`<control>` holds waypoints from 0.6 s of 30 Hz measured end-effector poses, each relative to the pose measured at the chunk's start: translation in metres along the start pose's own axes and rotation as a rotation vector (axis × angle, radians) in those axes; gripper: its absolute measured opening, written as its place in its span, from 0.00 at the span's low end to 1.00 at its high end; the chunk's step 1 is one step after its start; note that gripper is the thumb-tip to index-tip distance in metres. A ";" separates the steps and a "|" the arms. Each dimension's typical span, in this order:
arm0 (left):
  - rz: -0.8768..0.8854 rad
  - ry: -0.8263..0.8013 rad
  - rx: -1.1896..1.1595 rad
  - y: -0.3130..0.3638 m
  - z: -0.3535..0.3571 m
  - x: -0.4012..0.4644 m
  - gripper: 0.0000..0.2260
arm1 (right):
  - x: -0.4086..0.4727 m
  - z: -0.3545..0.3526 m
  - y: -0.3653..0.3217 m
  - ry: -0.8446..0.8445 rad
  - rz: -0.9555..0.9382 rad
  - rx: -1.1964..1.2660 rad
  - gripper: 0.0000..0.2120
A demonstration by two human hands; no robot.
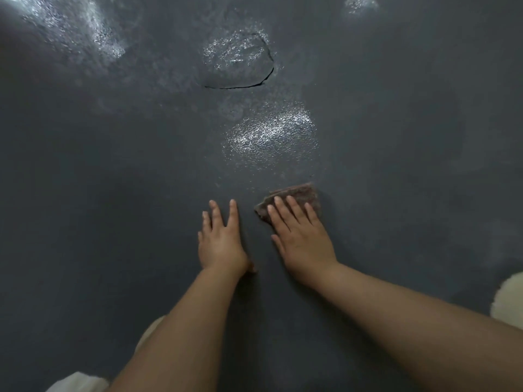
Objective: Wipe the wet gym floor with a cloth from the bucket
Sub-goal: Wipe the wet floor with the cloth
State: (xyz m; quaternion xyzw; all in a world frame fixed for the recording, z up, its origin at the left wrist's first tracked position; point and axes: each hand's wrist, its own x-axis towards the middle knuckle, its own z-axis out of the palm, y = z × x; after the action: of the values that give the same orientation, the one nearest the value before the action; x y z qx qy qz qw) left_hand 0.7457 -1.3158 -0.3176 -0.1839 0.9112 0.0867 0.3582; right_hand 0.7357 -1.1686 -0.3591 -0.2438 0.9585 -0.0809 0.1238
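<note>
While the left hand [222, 241] lies flat on the floor [113, 193], the right hand [301, 239] presses — fingers straight — the cloth [300, 193].

floor [113, 193]: dark grey, textured | wet patches [268, 134] glisten | cloth [300, 195], hands flat on it

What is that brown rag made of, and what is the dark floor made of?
The cloth under the right hand looks like a coarse woven or scouring-type fabric, reddish-brown and matte, with a rough speckled surface. The gym floor looks like dark grey textured rubber or vinyl; its pebbled grain glints where wet patches catch the light.
</note>
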 end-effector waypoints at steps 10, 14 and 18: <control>-0.023 0.014 -0.106 -0.006 0.003 0.002 0.64 | 0.132 -0.025 -0.040 -0.181 -0.391 -0.113 0.25; -0.032 0.003 -0.109 -0.003 0.001 0.002 0.63 | 0.152 -0.031 -0.034 -0.165 -0.364 -0.120 0.31; -0.061 -0.015 -0.119 0.004 -0.002 0.001 0.62 | 0.171 -0.046 -0.004 -0.181 -0.201 -0.106 0.41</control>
State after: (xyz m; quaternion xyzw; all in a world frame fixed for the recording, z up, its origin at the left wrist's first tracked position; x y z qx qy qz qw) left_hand 0.7421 -1.3128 -0.3168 -0.2320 0.8958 0.1311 0.3558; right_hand 0.5789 -1.2507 -0.3479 -0.3509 0.9171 -0.0198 0.1882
